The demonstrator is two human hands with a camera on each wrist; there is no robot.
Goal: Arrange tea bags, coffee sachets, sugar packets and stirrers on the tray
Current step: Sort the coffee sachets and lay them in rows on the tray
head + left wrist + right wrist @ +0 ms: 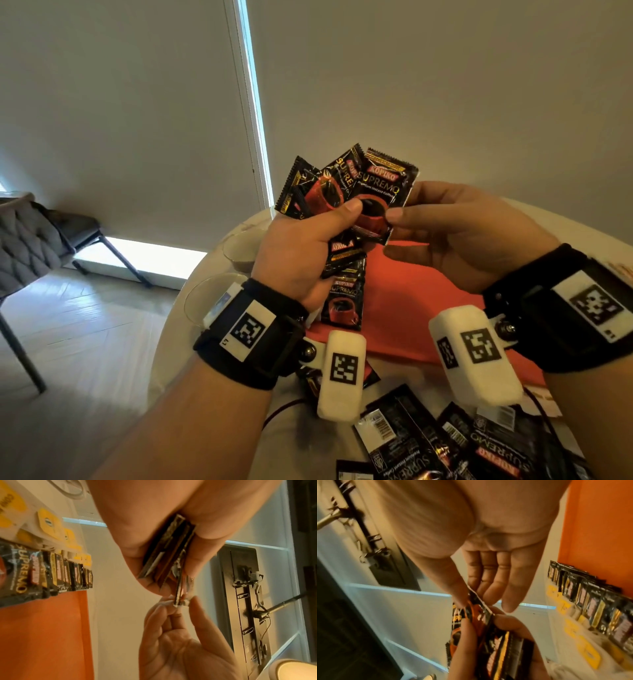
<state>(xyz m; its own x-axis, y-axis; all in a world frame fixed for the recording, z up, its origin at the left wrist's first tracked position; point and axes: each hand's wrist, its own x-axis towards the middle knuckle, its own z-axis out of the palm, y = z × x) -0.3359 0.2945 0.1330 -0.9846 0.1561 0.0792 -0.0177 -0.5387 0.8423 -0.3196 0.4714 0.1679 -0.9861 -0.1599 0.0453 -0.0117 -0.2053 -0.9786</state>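
My left hand (329,226) grips a fanned bunch of black Kopiko coffee sachets (329,185), raised above the orange tray (421,308). The right hand (404,219) pinches the lower edge of the front sachet (380,192) between thumb and fingers. The left wrist view shows the bunch (168,555) edge-on and the right hand's fingertips (193,601) on one sachet's end. A row of overlapping sachets (590,599) lies along the tray's (599,527) edge. Yellow-tagged tea bags (587,654) lie beside that row on the white table.
More coffee sachets (438,442) lie loose on the round white table (171,359) near me, some face down. Two clear glass bowls (239,246) stand at the table's left edge. A grey chair (30,246) stands on the wooden floor to the left.
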